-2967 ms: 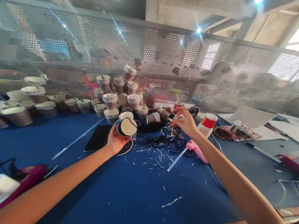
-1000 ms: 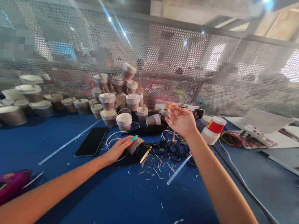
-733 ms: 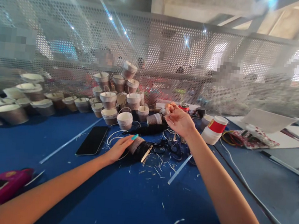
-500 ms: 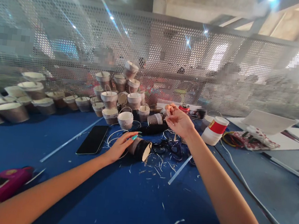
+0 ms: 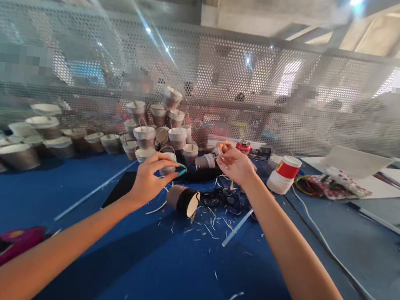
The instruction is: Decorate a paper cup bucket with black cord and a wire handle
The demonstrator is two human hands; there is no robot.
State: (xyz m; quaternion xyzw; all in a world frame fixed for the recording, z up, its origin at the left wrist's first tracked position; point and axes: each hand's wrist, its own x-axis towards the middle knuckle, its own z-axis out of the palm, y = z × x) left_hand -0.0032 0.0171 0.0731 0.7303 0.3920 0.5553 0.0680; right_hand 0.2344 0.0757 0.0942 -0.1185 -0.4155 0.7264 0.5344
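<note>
Black-banded cup: on its side, centre of blue table, now released. Left hand: lifted off it, raised to its left, thumb and fingertips slightly apart. Right hand: raised, farther right, fingers curled; whether anything is pinched, cannot tell.

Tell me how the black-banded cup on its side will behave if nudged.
The cup would probably roll, as it rests on its round side. The black band around it might add drag, and the tangled black cord beside it could snag it.
</note>
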